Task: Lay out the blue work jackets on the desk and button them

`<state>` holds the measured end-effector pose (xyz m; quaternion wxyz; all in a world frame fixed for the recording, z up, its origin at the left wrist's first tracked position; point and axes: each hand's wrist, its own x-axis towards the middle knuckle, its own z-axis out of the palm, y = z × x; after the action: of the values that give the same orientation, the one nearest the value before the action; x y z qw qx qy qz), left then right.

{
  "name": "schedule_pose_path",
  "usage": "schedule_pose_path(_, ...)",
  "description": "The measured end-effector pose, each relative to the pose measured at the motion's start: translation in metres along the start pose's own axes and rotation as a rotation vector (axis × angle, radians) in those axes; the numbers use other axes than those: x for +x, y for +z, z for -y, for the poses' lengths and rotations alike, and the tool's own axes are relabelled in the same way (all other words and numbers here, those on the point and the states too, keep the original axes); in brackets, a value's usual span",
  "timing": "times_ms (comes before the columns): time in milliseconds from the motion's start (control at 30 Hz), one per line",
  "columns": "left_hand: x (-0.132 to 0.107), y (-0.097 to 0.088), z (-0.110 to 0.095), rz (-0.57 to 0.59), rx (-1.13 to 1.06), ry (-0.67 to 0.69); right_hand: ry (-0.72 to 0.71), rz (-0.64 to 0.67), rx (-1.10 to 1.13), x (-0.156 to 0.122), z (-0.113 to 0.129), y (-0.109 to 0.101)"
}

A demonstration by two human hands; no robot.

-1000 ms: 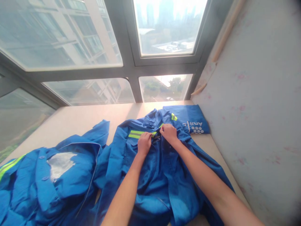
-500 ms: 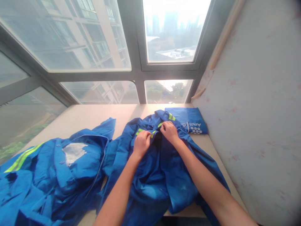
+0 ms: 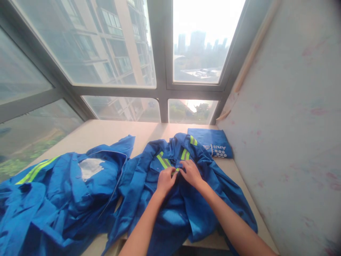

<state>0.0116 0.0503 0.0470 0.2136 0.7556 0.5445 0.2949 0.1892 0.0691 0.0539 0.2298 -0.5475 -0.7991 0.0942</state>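
One rumpled garment [image 3: 71, 185] and a flat printed cloth [image 3: 209, 138] are flanking the wrinkled blue, yellow-striped jacket [image 3: 173, 220], lying on the ledge [image 3: 112, 131], while left hand [image 3: 165, 181] and right hand [image 3: 191, 173] are pinching its front.

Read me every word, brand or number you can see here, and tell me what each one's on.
"Anji": white lettering, upside down from here, on the flat blue item by the wall.
Smaller marks beyond the white bar beside it: too small and blurred to read.
No readable text on the middle jacket or the left garment.
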Motion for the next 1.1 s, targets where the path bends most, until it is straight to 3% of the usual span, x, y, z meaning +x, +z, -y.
schedule_pose_path(100, -0.005, 0.004, 0.004, -0.004, -0.014, -0.007, 0.012, 0.004, -0.113, -0.007, -0.003, 0.001)
schedule_pose_path(300, -0.013, 0.004, 0.003, -0.051, -0.035, -0.045, -0.097, 0.029, -0.193, -0.01, 0.0, 0.007)
schedule_pose_path(533, -0.016, 0.012, 0.0, -0.071, 0.028, -0.188, -0.078, -0.07, -0.054, -0.016, 0.011, 0.016)
schedule_pose_path(633, -0.012, 0.015, -0.003, -0.055, 0.01, -0.18, 0.033, -0.134, 0.093, -0.02, 0.015, 0.023)
schedule_pose_path(800, -0.018, 0.013, -0.015, -0.056, -0.001, -0.135, 0.47, -0.351, 0.349, 0.003, 0.006, 0.024)
schedule_pose_path(933, -0.035, -0.013, -0.002, -0.144, -0.08, -0.121, 0.56, -0.433, 0.384, 0.042, -0.03, -0.007)
schedule_pose_path(1033, -0.033, -0.06, 0.028, -0.318, -0.081, -0.213, 0.556, -0.497, 0.431, 0.066, -0.061, -0.045)
schedule_pose_path(1100, -0.018, -0.099, 0.05, -0.486, -0.072, -0.319, 0.575, -0.587, 0.467, 0.077, -0.078, -0.071)
